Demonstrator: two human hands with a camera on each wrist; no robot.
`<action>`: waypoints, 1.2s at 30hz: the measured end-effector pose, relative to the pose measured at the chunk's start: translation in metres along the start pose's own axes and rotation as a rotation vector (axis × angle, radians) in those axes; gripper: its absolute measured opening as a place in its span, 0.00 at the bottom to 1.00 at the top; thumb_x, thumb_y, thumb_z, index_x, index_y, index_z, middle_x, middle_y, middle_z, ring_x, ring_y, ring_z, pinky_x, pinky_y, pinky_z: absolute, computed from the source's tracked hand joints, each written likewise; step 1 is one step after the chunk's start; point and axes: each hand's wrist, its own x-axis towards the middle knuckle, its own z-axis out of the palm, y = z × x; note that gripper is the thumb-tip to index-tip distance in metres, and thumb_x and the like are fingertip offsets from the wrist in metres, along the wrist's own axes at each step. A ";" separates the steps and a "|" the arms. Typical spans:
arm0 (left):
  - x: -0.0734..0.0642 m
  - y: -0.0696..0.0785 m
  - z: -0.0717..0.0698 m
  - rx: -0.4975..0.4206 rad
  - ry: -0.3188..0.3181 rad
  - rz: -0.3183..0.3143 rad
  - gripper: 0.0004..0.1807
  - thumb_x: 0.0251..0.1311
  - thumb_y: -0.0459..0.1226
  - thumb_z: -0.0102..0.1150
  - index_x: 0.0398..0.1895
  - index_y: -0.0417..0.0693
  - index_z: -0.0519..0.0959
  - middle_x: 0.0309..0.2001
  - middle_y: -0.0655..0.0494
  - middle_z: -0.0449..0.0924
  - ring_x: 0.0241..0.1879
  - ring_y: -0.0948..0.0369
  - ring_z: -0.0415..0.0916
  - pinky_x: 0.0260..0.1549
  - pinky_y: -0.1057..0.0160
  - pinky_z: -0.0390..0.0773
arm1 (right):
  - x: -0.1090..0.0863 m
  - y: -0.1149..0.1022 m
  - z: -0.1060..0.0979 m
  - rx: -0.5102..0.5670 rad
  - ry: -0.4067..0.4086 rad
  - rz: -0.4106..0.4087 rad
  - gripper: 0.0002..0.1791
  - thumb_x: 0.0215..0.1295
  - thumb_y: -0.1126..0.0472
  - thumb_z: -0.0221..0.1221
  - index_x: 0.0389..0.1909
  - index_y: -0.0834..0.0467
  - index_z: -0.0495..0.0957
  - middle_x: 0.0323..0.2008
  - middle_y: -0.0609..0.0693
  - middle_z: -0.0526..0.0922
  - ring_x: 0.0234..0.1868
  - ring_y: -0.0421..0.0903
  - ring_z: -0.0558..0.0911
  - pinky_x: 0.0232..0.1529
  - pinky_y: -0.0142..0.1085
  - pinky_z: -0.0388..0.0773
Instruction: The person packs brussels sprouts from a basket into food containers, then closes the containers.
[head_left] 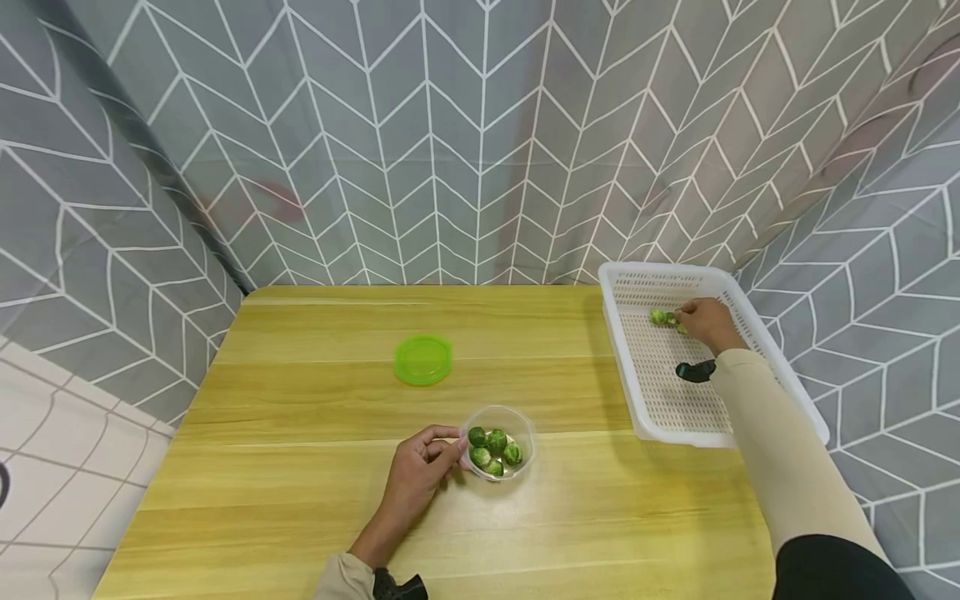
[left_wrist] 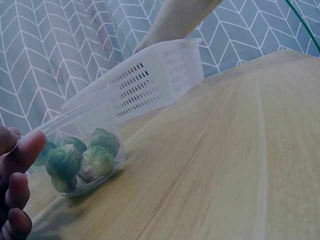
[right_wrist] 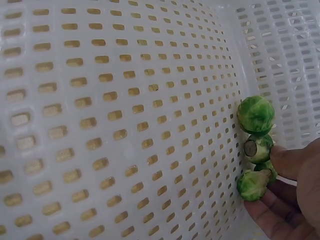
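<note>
While holding the upright cup [head_left: 527, 442] on the desk [head_left: 300, 500] with the left hand [head_left: 422, 468], pinches Brussels sprouts [right_wrist: 261, 150] in the basket [head_left: 667, 408] with the right hand [head_left: 707, 322]. Has one cut stem [right_wrist: 250, 147] facing away from the thumb [right_wrist: 289, 161].

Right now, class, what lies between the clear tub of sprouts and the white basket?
Only bare wooden tabletop lies between the clear tub and the white basket; the head view shows this stretch.

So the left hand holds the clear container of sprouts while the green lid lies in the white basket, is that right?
Not quite: the green lid lies on the table, outside the white basket, as the head view shows. The left hand does hold the clear container of sprouts.
</note>
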 end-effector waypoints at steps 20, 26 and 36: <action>0.000 -0.001 0.000 0.000 0.001 -0.001 0.15 0.65 0.46 0.67 0.48 0.47 0.83 0.27 0.46 0.86 0.18 0.61 0.72 0.17 0.68 0.71 | -0.001 0.001 0.005 0.046 0.013 0.008 0.22 0.78 0.59 0.49 0.62 0.71 0.73 0.59 0.73 0.73 0.55 0.69 0.75 0.52 0.59 0.74; 0.000 -0.001 0.001 0.001 -0.003 0.000 0.15 0.65 0.46 0.67 0.48 0.47 0.83 0.26 0.46 0.86 0.17 0.60 0.72 0.15 0.68 0.70 | -0.003 0.005 0.004 0.038 0.056 -0.010 0.23 0.78 0.58 0.50 0.63 0.71 0.73 0.59 0.72 0.75 0.55 0.68 0.76 0.51 0.58 0.75; 0.000 0.000 0.000 0.008 -0.004 -0.004 0.15 0.65 0.46 0.67 0.48 0.49 0.84 0.26 0.50 0.87 0.19 0.57 0.73 0.18 0.67 0.72 | -0.013 -0.007 -0.007 0.112 0.168 -0.071 0.22 0.78 0.54 0.52 0.60 0.67 0.77 0.55 0.72 0.79 0.52 0.68 0.79 0.46 0.57 0.77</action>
